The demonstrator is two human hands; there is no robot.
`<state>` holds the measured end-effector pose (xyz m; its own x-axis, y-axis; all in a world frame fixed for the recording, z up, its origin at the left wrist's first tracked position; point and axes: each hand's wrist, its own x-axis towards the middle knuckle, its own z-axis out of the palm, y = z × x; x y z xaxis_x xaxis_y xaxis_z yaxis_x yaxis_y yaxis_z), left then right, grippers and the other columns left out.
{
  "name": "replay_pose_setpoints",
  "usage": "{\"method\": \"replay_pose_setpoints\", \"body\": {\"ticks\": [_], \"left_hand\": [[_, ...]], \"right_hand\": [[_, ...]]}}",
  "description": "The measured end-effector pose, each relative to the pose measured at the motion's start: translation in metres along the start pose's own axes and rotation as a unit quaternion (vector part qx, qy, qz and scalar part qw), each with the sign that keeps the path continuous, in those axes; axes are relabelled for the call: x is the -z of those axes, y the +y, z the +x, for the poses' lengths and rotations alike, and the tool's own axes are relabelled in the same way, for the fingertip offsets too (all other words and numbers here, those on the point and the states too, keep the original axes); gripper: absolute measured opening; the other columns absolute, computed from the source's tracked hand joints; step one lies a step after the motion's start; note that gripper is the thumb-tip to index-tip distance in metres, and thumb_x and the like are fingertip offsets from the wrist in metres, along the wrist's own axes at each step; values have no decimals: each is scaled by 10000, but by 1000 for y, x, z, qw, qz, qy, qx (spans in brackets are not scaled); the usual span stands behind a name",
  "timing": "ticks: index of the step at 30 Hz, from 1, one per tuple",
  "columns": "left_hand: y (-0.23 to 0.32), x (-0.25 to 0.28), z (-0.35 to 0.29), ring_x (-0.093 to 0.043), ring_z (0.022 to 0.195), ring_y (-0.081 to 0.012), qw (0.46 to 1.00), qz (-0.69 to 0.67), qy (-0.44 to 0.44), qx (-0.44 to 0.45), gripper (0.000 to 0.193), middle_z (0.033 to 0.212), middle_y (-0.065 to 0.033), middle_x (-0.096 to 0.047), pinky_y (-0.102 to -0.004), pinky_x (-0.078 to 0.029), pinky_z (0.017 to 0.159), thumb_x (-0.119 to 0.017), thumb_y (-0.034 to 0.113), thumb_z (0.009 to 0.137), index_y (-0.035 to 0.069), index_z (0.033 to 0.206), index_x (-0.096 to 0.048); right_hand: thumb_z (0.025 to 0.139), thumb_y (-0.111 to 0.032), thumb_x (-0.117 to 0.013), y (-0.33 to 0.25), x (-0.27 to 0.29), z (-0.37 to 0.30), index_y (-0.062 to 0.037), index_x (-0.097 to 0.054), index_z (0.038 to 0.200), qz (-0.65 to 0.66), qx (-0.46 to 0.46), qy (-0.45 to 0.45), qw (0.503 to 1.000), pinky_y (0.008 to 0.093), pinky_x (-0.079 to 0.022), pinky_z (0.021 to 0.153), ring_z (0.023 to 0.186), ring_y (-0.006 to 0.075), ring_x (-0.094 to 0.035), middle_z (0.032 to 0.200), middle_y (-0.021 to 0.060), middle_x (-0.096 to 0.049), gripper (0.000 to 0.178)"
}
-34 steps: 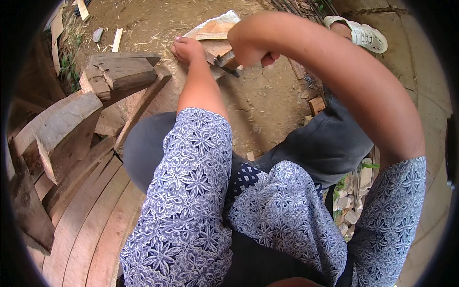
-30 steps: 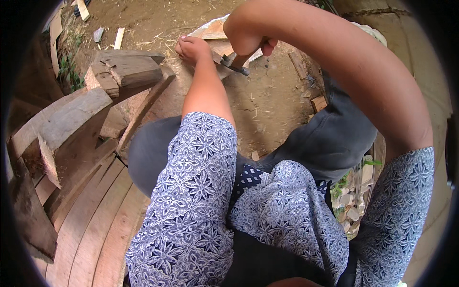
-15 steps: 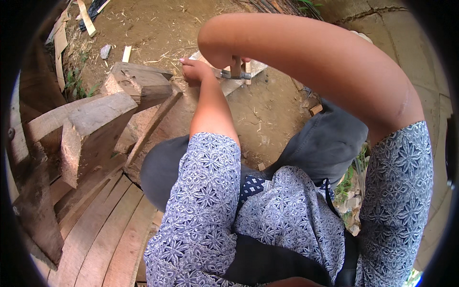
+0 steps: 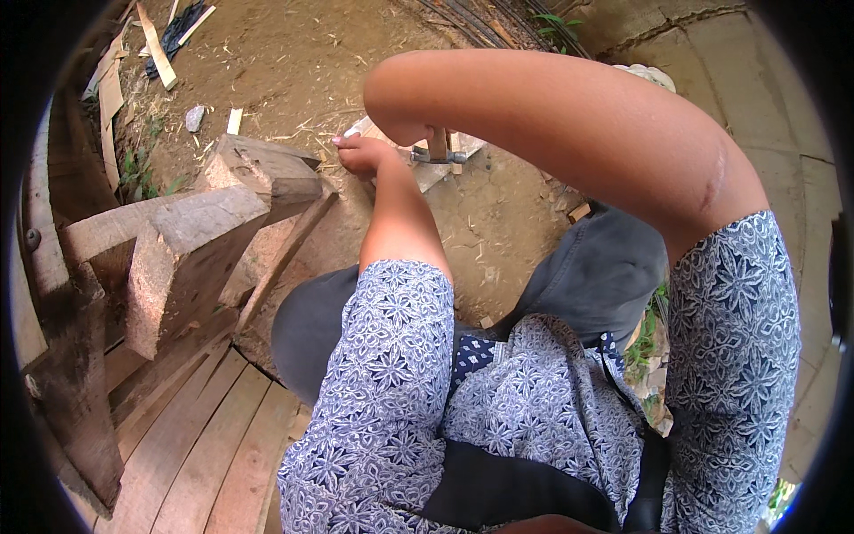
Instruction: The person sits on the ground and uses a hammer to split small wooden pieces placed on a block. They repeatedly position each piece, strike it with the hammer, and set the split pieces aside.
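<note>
My right hand [image 4: 402,126], wrist bent sharply and partly hidden behind its own forearm, grips the short wooden handle of a hammer [image 4: 436,155]. The hammer's metal head hangs just above or on a pale wooden board [image 4: 434,175] lying on the ground; whether it touches cannot be told. To the left of the hammer head, my left hand [image 4: 361,155] is curled at the board's near left side. Its fingers look closed, and what they hold, if anything, is too small to make out.
Rough wooden beams [image 4: 200,222] jut out close on my left, above a slatted plank surface [image 4: 213,445]. Wood strips [image 4: 157,49] and a grey stone [image 4: 195,118] lie on the dirt. My bent knees [image 4: 578,276] flank the work spot. Paving [image 4: 756,98] runs along the right.
The whole view has tilted, so the scene sits slightly lower. My right elbow has come a little inward. Both hands and the hammer stay over the board.
</note>
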<state>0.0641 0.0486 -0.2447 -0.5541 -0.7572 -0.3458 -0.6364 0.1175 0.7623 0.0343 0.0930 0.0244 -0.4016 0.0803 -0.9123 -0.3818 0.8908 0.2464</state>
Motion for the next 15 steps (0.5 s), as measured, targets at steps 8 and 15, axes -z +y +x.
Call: {"method": "replay_pose_setpoints", "body": {"ticks": [8,15], "left_hand": [[25,22,-17,-671,893,-482,998,41,4,52,670,969,-246,-713,-589,-561,754,-264,480,1071,-16,953,-699],[39,36,-28,-677,949,-466,996,-23,-21,79,656,1001,-267,-707,-555,-590,798,-277,435,1080,-49,946,-699]], "right_hand": [[743,-20,-602,7,2,17,-102,-795,984,-78,63,-18,995,426,-531,811,949,264,-692,1037,86,-750,320],[801,-95,-682,6,8,8,-128,-798,1009,-80,27,-18,996,412,-525,871,1022,251,-684,1121,53,-742,240]]}}
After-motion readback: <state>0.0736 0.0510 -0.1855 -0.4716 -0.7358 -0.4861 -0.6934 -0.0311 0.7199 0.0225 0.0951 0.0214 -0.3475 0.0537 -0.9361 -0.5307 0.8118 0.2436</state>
